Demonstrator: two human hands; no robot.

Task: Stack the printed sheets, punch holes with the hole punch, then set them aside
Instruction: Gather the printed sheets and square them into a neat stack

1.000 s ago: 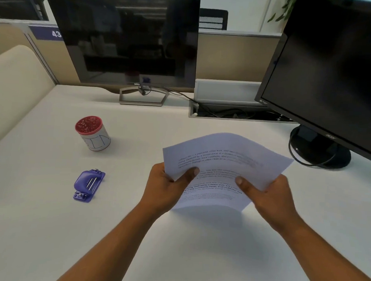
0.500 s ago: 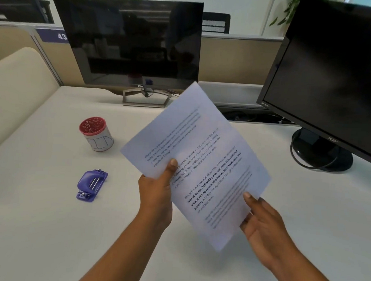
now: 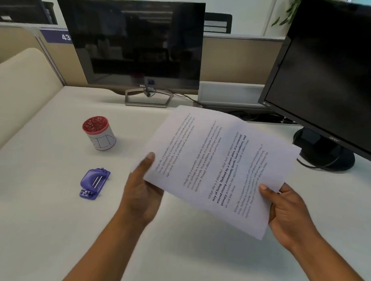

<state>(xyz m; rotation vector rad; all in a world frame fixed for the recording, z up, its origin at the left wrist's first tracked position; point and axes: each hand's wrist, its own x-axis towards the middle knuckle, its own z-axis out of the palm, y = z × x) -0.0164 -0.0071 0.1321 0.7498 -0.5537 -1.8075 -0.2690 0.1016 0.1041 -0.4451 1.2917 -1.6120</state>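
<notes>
Both hands grip the printed sheets [image 3: 220,163] above the counter [image 3: 36,218]: left hand [image 3: 142,194] pinches the near-left edge, right hand [image 3: 288,212] the near-right corner. Left of them lies the purple hole punch [image 3: 93,182], with a red-topped cup [image 3: 99,132] farther back.

Two bare forearms coming up from bottom of frame, no sleeves, no watch or rings, left hand [image 3: 142,194] centre-left, right hand [image 3: 288,212] lower right, short plain nails, thumbs up top
</notes>
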